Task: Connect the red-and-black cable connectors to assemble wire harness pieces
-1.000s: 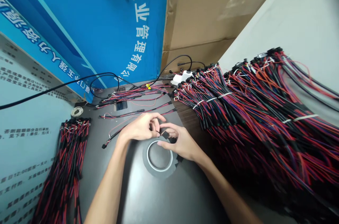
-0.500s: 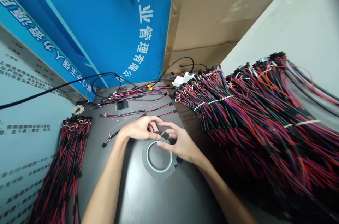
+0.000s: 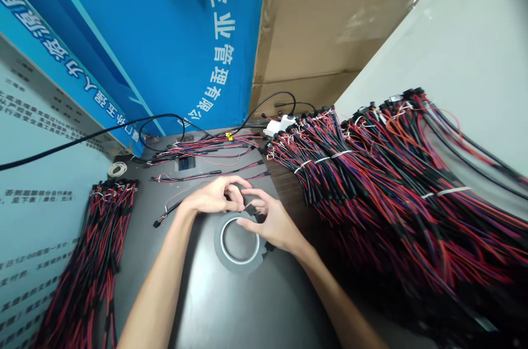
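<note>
My left hand (image 3: 218, 195) is closed in a pinch, its fingertips near a small black piece (image 3: 250, 210); what it grips is too small to make out. Close beside it, my right hand (image 3: 274, 222) has curled fingers around the black piece, with the thumb over the edge of a grey ring (image 3: 225, 260). The ring lies on the grey table under both hands. Black tabs stick out at its right side. A wire harness (image 3: 165, 216) with a black connector extends left from behind my left hand.
Large tied bundles of red and black wires (image 3: 371, 184) fill the right side. Another bundle (image 3: 99, 250) lies at the left, near a white coil (image 3: 117, 169). Loose harnesses (image 3: 206, 146) and a white adapter (image 3: 278, 126) are at the back, before a blue panel (image 3: 181, 35).
The view has shifted slightly, moving most of the scene a little left. My fingers have moved slightly around the black piece, and both hands stay close together.
</note>
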`<state>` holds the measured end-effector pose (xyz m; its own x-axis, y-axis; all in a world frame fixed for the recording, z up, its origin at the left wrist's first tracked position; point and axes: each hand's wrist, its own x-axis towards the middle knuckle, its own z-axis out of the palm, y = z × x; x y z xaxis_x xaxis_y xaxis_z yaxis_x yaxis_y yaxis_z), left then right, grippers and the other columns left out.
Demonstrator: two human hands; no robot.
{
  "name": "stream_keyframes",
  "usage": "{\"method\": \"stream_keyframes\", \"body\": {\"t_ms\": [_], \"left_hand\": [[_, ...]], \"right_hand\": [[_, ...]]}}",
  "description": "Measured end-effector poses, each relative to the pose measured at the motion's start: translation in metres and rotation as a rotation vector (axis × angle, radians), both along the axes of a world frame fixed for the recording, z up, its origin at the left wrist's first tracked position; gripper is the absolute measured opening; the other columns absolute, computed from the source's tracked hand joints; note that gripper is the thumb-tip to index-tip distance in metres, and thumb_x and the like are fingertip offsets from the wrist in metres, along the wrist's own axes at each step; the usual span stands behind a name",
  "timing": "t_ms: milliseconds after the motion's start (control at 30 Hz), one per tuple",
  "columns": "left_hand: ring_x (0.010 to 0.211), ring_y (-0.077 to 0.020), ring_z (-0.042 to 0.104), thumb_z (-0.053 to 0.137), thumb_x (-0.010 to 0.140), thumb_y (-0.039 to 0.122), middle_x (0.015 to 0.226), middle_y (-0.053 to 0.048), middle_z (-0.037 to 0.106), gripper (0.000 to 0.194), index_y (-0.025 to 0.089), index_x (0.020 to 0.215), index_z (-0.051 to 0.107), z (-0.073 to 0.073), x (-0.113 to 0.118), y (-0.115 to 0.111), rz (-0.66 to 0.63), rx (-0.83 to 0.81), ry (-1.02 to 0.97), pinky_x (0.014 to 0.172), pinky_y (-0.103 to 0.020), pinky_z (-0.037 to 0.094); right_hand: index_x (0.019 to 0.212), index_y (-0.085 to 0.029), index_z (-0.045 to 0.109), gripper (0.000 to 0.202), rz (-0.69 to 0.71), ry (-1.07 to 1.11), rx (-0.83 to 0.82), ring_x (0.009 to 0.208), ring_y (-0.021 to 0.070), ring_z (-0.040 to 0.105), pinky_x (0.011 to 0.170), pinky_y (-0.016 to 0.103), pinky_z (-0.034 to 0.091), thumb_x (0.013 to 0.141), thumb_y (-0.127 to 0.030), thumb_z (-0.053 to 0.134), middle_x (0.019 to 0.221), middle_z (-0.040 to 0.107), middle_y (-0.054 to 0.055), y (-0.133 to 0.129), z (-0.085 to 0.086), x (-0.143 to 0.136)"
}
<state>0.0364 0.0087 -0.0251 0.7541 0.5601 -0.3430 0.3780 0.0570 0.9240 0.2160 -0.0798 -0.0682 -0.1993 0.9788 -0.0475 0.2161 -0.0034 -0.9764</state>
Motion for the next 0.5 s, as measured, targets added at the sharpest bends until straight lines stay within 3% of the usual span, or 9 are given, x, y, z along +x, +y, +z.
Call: {"method": "stream_keyframes", "body": {"t_ms": [267, 500], "left_hand": [[0.078, -0.0133, 0.060, 0.067, 0.075, 0.016, 0.081, -0.005, 0.065, 0.049, 0.011, 0.121, 0.051, 0.0032, 0.0008, -0.0008, -0.079, 0.045, -0.046, 0.066, -0.022, 0.043], [0.076, -0.0136, 0.061, 0.068, 0.074, 0.015, 0.081, -0.006, 0.065, 0.050, 0.010, 0.121, 0.054, 0.0038, 0.0022, -0.0006, -0.074, 0.046, -0.128, 0.067, -0.023, 0.044]], "right_hand": [[0.125, -0.016, 0.052, 0.059, 0.012, 0.011, 0.012, 0.071, 0.0122, 0.057, 0.068, 0.025, 0.046, 0.072, -0.030, 0.075, 0.079, 0.064, 0.000, -0.0004, -0.0025, 0.0007], [0.125, -0.015, 0.051, 0.061, 0.003, 0.010, 0.003, 0.075, 0.0140, 0.061, 0.070, 0.026, 0.048, 0.071, -0.032, 0.076, 0.084, 0.066, 0.002, 0.0005, -0.0027, 0.0005]]}}
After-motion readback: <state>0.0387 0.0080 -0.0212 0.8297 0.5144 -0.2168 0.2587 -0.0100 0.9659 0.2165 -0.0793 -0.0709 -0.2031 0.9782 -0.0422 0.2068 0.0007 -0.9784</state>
